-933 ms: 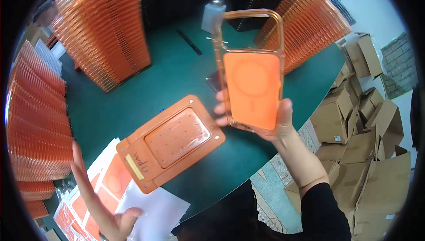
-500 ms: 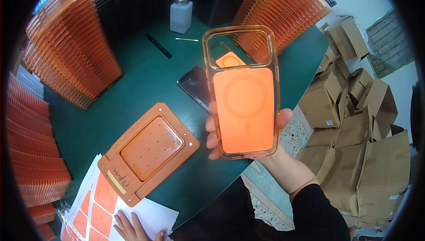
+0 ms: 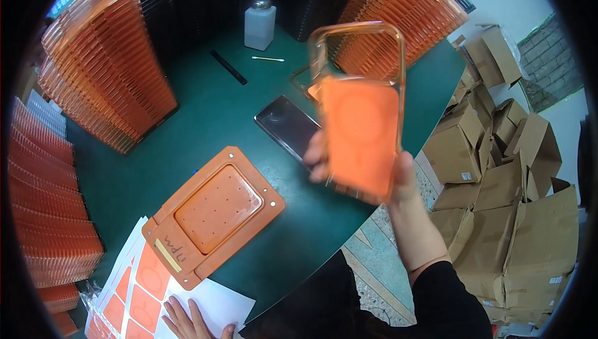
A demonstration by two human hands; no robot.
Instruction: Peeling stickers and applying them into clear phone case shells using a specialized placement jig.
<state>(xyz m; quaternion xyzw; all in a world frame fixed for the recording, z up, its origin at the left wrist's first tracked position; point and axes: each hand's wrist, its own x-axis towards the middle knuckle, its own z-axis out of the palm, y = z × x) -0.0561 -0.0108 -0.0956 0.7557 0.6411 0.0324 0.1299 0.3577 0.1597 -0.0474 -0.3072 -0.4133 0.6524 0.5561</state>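
Observation:
Clear orange-tinted phone case (image 3: 363,133), with a bright orange panel bearing a ring mark, is held up over the right part of the table in my right hand (image 3: 405,180). My fingers wrap its lower edges, and it is slightly blurred. Flat on white paper at the near edge lies my left hand (image 3: 187,321), fingers spread. Beside it are sheets of orange stickers (image 3: 149,273). An orange tray-like fixture (image 3: 218,211) with a recessed, dotted rectangle rests partly over the sheets. Behind the held case, a dark phone-shaped piece (image 3: 286,124) and another orange case (image 3: 301,77) are partly hidden.
Tall stacks of orange cases (image 3: 109,71) line the left side, with another stack (image 3: 380,21) at the back right. A pump bottle (image 3: 259,26), cotton swab (image 3: 268,59) and black strip (image 3: 228,67) lie on the green table (image 3: 143,164). Cardboard boxes (image 3: 486,233) pile up on the right.
My right hand has moved the case up and to the right, tilting it a little. My left hand stays on the paper.

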